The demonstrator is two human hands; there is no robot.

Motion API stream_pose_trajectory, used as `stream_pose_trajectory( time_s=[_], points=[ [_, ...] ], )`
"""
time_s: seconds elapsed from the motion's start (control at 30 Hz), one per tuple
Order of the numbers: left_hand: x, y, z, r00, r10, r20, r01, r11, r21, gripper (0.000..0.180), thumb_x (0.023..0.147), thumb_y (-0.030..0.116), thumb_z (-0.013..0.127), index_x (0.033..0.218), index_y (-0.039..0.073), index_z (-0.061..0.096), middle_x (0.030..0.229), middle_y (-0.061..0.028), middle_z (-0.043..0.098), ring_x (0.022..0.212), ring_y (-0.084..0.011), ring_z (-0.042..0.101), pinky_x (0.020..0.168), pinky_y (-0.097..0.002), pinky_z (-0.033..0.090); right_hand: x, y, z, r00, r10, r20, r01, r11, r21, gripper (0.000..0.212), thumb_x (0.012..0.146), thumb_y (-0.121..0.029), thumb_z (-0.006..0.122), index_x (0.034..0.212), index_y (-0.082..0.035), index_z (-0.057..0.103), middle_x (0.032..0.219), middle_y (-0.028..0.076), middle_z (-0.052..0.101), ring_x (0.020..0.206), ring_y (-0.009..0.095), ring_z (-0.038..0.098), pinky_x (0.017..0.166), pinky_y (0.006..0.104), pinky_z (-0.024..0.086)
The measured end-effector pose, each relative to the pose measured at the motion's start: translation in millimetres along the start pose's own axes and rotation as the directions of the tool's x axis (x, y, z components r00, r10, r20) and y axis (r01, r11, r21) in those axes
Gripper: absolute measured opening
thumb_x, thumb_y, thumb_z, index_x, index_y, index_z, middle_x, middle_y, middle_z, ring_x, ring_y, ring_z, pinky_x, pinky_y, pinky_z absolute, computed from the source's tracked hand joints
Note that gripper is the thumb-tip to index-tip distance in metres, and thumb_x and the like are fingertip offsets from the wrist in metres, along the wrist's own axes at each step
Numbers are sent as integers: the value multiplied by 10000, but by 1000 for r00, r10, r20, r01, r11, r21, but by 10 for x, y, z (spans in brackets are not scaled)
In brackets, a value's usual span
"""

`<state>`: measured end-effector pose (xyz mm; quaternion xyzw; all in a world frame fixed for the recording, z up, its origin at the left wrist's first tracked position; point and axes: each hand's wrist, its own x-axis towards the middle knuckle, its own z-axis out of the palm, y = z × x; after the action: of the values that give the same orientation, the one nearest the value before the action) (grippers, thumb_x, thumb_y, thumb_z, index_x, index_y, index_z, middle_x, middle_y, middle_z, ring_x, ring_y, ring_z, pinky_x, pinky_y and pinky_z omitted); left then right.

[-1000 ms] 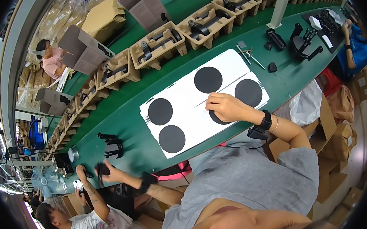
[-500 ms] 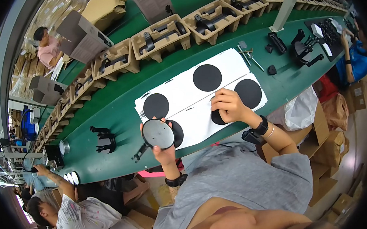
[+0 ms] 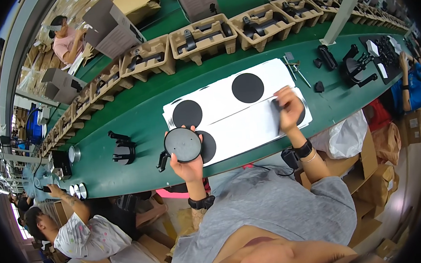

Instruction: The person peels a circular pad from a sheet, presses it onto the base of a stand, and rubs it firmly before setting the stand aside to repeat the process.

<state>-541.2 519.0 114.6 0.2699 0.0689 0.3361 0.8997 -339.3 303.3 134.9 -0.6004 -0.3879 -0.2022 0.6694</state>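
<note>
My left hand (image 3: pixel 189 166) holds up a round black disc (image 3: pixel 183 144) with a short black arm hanging from its left side, just above the near edge of a white sheet (image 3: pixel 238 111). The sheet lies on the green table (image 3: pixel 141 112) and carries large black round stickers (image 3: pixel 247 87). My right hand (image 3: pixel 291 107) rests on the right end of the sheet. Its fingers pinch the edge of the black round sticker (image 3: pixel 301 118) there, which the hand mostly hides.
Cardboard trays (image 3: pixel 206 34) with black parts line the far side. A black stand (image 3: pixel 120 148) sits left of the sheet, thin tools (image 3: pixel 296 69) and black parts (image 3: pixel 357 65) right of it. Co-workers are at the lower left (image 3: pixel 75 229), upper left (image 3: pixel 65 41) and right (image 3: pixel 407 83).
My left hand came in from the far left with the black disc and now holds it over the sheet. My right hand shifted right from a lower circle to the right-hand one.
</note>
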Motion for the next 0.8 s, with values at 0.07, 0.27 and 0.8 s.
stream_pose_trajectory(
  time_s=[0.07,0.27,0.8],
  points=[
    [18,36,44,999,-43,-24,43,999,1,625,859,409,482,1425,220,299,1400,-194,379,1296,-434,363,1025,-551,357,59,104,-129,958,216,-191,-172,959,224,136,677,32,468,774,-47,414,790,61,409,767,178,441,789,329,456],
    [146,102,462,978,-184,102,183,983,19,730,848,601,443,1444,224,255,1383,-214,399,1224,-440,446,966,-538,427,451,-334,66,963,224,-150,-162,925,343,188,733,17,601,793,-55,438,802,53,453,833,164,516,799,309,458],
    [127,19,1298,942,23,334,-110,963,244,867,848,727,286,1453,113,196,1351,-270,414,1254,-446,411,1009,-582,376,485,-1013,539,674,473,568,-738,396,547,162,804,36,659,827,-26,511,785,41,592,687,63,574,620,195,487]
  ],
)
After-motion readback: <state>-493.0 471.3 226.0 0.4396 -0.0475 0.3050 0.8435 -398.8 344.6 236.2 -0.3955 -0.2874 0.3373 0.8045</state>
